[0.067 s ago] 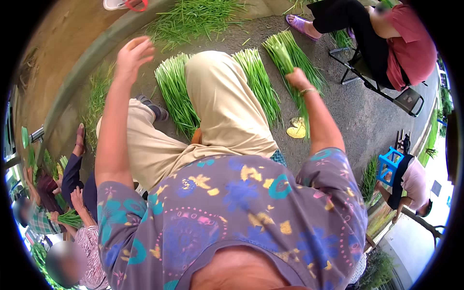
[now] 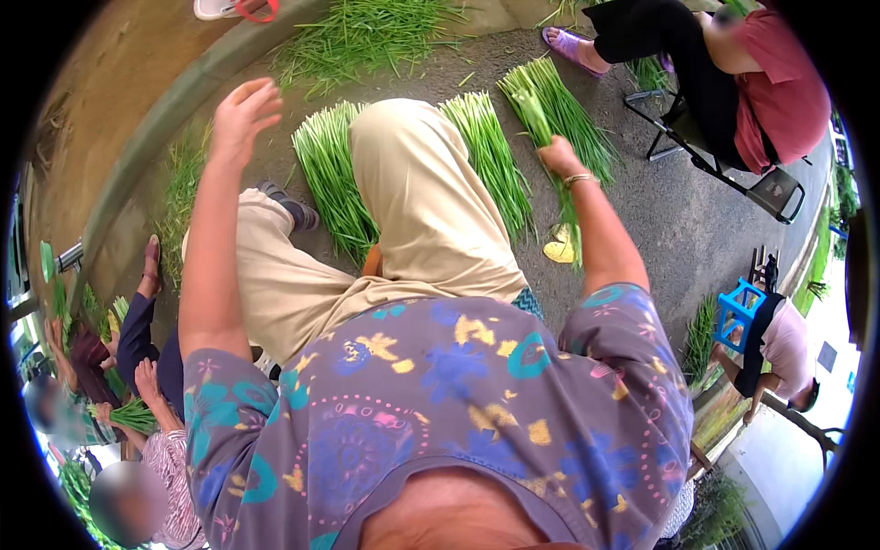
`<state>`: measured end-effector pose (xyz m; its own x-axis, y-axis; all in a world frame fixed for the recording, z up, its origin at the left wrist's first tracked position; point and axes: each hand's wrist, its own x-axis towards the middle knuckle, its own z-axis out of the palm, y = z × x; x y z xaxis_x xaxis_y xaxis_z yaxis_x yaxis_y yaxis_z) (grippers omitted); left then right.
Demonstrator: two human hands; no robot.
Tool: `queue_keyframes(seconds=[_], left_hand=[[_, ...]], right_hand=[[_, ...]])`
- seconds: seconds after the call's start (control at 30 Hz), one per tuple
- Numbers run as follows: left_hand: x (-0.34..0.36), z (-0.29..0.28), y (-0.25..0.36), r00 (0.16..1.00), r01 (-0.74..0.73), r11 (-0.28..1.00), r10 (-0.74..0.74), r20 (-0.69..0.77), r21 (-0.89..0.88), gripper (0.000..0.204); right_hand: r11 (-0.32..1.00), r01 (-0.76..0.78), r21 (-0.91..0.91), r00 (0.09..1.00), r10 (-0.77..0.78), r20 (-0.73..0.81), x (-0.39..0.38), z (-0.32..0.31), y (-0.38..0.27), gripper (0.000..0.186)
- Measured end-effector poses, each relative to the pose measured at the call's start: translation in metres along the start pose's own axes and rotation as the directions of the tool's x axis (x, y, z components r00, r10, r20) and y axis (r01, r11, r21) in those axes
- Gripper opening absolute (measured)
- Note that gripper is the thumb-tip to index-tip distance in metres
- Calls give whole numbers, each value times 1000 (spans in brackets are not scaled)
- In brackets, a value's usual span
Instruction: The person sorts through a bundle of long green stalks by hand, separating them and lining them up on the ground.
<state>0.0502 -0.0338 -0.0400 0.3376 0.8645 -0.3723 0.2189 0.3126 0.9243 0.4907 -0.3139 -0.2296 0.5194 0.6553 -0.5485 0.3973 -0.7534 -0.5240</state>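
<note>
My left hand [image 2: 242, 117] is raised at the upper left, fingers apart and slightly curled, holding nothing. My right hand [image 2: 559, 158] grips a bunch of green stalks [image 2: 524, 99], whose leaves hang below the fist. Right behind it lies a long pile of stalks [image 2: 577, 124] on the pavement. Two more neat piles with pale ends flank my raised knee [image 2: 403, 156]: a wide one [image 2: 325, 170] on the left and another [image 2: 486, 165] on the right. A yellow leaf-shaped item [image 2: 559, 246] rests below my right hand.
Loose trimmings [image 2: 367, 41] lie at the top beside a curved concrete edge [image 2: 137, 156]. A seated person in pink [image 2: 775, 101] is at upper right, someone with a blue stool [image 2: 741, 312] at right. Several co-workers [image 2: 160, 394] sit at lower left, one hand holding green stalks.
My left hand has moved slightly down and to the left. My right hand, with its bunch of stalks, has shifted a little to the left.
</note>
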Motion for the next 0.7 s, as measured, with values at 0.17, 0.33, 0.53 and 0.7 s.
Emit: queue_keyframes(seconds=[0.17, 0.33, 0.53, 0.7], left_hand=[[17, -46, -34, 978, 133, 988, -143, -151, -76, 28], [37, -45, -42, 974, 154, 960, -187, -126, -233, 25], [38, -14, -33, 987, 159, 977, -155, 35, -146, 23], [37, -7, -28, 986, 158, 981, -151, 67, -111, 23]], right_hand=[[995, -56, 83, 996, 50, 72, 16, 60, -17, 26], [990, 136, 40, 977, -127, -173, 59, 92, -32, 26], [999, -10, 40, 987, 16, -162, 84, 119, -46, 31], [968, -164, -188, 983, 176, 50, 78, 135, -52, 34]])
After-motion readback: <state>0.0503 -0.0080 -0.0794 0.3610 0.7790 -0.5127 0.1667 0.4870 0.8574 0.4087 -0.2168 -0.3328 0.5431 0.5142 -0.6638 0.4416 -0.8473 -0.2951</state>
